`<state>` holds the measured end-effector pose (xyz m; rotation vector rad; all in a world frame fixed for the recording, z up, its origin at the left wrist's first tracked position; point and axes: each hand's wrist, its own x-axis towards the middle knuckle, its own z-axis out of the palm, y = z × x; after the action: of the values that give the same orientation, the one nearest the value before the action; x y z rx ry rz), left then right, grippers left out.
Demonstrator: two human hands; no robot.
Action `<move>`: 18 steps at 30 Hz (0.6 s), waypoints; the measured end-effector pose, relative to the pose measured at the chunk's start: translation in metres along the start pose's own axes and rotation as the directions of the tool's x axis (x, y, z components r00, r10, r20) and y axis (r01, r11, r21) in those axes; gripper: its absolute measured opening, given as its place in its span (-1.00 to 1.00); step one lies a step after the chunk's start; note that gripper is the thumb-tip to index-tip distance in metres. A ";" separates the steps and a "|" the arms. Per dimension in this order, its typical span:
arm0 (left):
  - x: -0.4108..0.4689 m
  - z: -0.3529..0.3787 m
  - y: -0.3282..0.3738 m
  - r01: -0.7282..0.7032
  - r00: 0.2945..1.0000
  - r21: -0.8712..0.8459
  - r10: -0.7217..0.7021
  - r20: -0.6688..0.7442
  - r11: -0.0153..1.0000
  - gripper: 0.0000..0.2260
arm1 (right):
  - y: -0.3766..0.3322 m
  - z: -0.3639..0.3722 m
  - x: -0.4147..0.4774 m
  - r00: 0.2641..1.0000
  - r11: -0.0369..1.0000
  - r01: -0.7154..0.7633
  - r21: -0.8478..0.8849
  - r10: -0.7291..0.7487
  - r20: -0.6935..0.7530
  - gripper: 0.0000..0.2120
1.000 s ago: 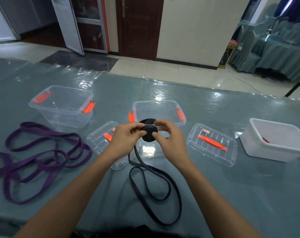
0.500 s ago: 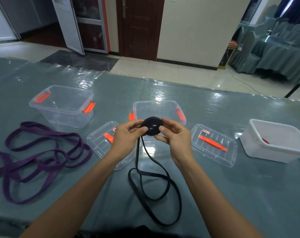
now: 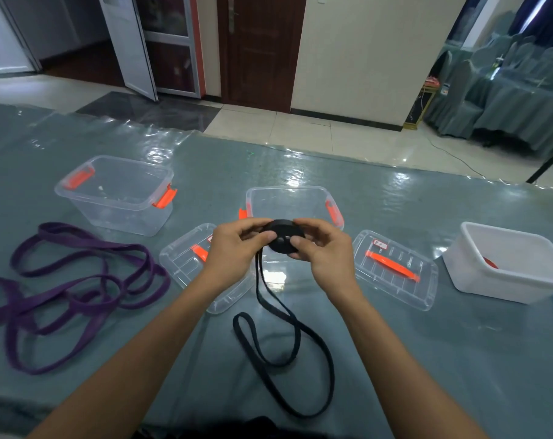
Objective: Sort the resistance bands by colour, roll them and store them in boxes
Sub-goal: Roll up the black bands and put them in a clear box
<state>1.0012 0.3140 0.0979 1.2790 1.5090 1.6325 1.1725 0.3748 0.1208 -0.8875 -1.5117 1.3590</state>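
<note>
A black resistance band [image 3: 280, 239] is partly wound into a tight coil that I hold above the table between both hands. My left hand [image 3: 237, 248] pinches the coil's left side and my right hand [image 3: 324, 251] grips its right side. The band's loose tail [image 3: 287, 362] hangs down and loops on the table toward me. Purple resistance bands [image 3: 75, 289] lie tangled at the left. A clear box with orange latches [image 3: 292, 202] stands open just behind my hands, and another clear box [image 3: 116, 193] stands at the back left.
Two clear lids with orange handles lie flat, one lid [image 3: 189, 264] under my left hand and the other lid [image 3: 395, 269] to the right. A white tub [image 3: 506, 264] stands at the far right. The table [image 3: 458, 359] has a shiny grey-green cover.
The coil has grown as both hands turned it, and it has risen slightly. The loose tail on the table has shortened and shifted.
</note>
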 end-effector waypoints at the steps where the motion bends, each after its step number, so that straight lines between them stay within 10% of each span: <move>1: -0.001 0.003 0.000 0.011 1.000 -0.058 -0.012 -0.016 0.998 -0.75 | -0.001 0.001 0.000 1.000 0.996 -0.023 0.084 0.024 -0.009 -0.72; 6: -0.005 0.007 -0.003 0.060 0.996 -0.131 -0.067 -0.055 0.990 -0.76 | 0.006 0.008 -0.006 0.974 0.899 -0.204 0.387 0.226 -0.012 -0.73; 10: -0.003 -0.002 -0.008 0.034 0.999 0.157 -0.039 0.023 0.987 -0.78 | 0.011 0.000 -0.008 1.000 0.986 0.018 -0.164 -0.019 -0.004 -0.74; 13: 0.002 -0.008 -0.003 -0.106 0.985 0.347 0.051 0.165 0.932 -0.79 | 0.006 -0.009 -0.004 0.962 0.809 0.262 -0.527 -0.177 0.206 -0.65; 18: 0.005 -0.006 0.002 -0.078 0.988 0.236 0.044 0.146 0.969 -0.78 | 0.000 -0.011 0.001 0.963 0.875 0.239 -0.420 -0.157 0.219 -0.63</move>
<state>0.9941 0.3151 0.1019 1.5505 1.6321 1.3942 1.1829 0.3794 0.1205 -0.8680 -2.0456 0.9749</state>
